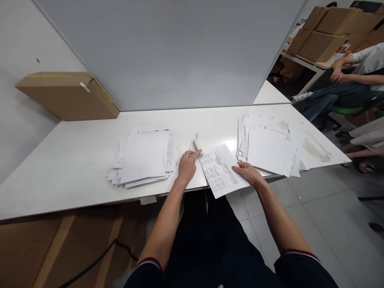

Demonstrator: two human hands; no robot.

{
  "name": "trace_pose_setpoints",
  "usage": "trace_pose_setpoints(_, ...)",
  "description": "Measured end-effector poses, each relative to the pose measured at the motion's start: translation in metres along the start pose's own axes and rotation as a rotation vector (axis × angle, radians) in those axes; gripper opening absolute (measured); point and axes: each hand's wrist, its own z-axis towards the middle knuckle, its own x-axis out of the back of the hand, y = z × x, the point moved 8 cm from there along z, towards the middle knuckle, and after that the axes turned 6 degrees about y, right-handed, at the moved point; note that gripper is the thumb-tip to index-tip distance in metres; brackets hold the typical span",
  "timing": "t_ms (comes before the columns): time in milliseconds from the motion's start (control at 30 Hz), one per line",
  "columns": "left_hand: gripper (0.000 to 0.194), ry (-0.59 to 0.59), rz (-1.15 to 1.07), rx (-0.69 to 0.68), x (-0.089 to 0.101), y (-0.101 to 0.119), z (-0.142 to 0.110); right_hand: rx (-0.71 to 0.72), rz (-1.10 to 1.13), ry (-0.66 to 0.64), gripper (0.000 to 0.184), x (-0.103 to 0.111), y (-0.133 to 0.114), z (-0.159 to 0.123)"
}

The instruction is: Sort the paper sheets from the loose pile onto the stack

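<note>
A small cream stapler (196, 144) stands on the white table, its near end at the upper left corner of a printed sheet (223, 172). My left hand (187, 166) is closed at the stapler, with a fingertip on its near end by the sheet's corner. Between thumb and fingers, my right hand (247, 172) grips the right edge of the sheet, which lies tilted and partly over the table's front edge. Whether it is one sheet or a few together, I cannot tell.
Loose paper stacks lie on both sides, a left stack (145, 154) and a right stack (270, 146). A cardboard box (69, 96) leans by the wall; a grey panel (180, 52) rises behind. Seated people (360, 76) and more boxes (324, 44) are at the right.
</note>
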Motion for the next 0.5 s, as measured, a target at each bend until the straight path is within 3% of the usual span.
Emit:
trace_pose_setpoints(333, 0.057, 0.015, 0.087, -0.05, -0.003, 0.001, -0.001, 0.021, -0.015, 0.005, 0.025, -0.003, -0.002, -0.002)
trace_pose_setpoints(400, 0.058, 0.022, 0.084, -0.064, -0.002, 0.002, -0.002, 0.05, -0.058, 0.063, 0.027, 0.003, -0.008, -0.007)
trace_pose_setpoints(500, 0.057, 0.024, 0.082, -0.08, -0.001, 0.004, -0.001, 0.191, -0.051, 0.275, 0.031, 0.021, -0.034, -0.02)
